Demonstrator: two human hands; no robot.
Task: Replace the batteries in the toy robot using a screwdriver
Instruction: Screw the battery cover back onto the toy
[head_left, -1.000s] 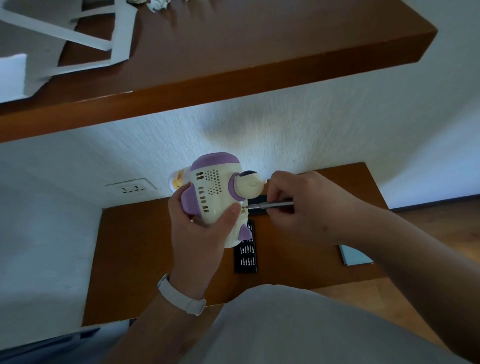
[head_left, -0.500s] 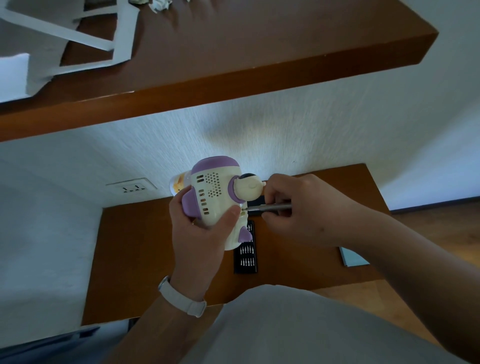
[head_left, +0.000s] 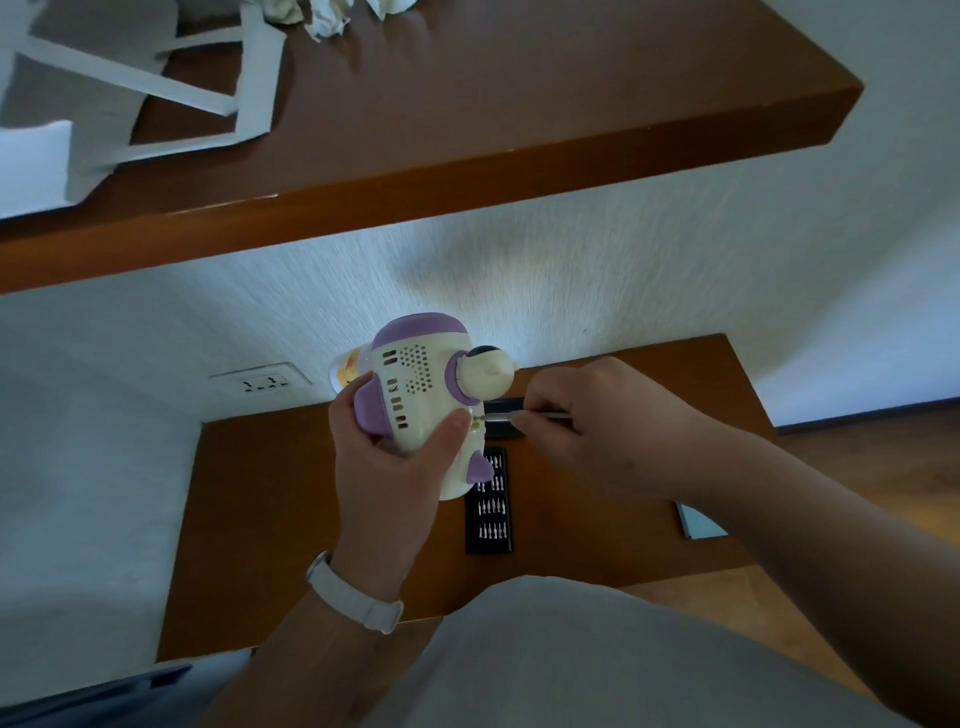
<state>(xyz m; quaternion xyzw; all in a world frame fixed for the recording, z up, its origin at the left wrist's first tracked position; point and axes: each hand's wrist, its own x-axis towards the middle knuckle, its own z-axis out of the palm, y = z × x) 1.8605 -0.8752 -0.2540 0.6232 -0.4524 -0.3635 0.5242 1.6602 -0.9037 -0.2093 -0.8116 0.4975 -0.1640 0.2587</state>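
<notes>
The cream and purple toy robot (head_left: 415, 395) is held up above the low wooden shelf, its vented back turned toward me. My left hand (head_left: 387, 467) grips its body from below, thumb pressed on the lower back. My right hand (head_left: 597, 431) pinches a thin silver screwdriver (head_left: 519, 415) that lies level, its tip against the robot's side just right of my left thumb. Most of the screwdriver's handle is hidden inside my fingers.
A black tray of screwdriver bits (head_left: 491, 512) lies on the lower wooden shelf (head_left: 291, 519) under the robot. A grey-blue flat item (head_left: 698, 522) sits at the shelf's right edge. A wall socket (head_left: 262, 383) is at left. An upper shelf (head_left: 467, 156) carries white paper shapes (head_left: 156, 98).
The robot has been tilted slightly in my left hand. My right hand has stayed on the screwdriver at the same spot, with its fingers shifted a little along the shaft.
</notes>
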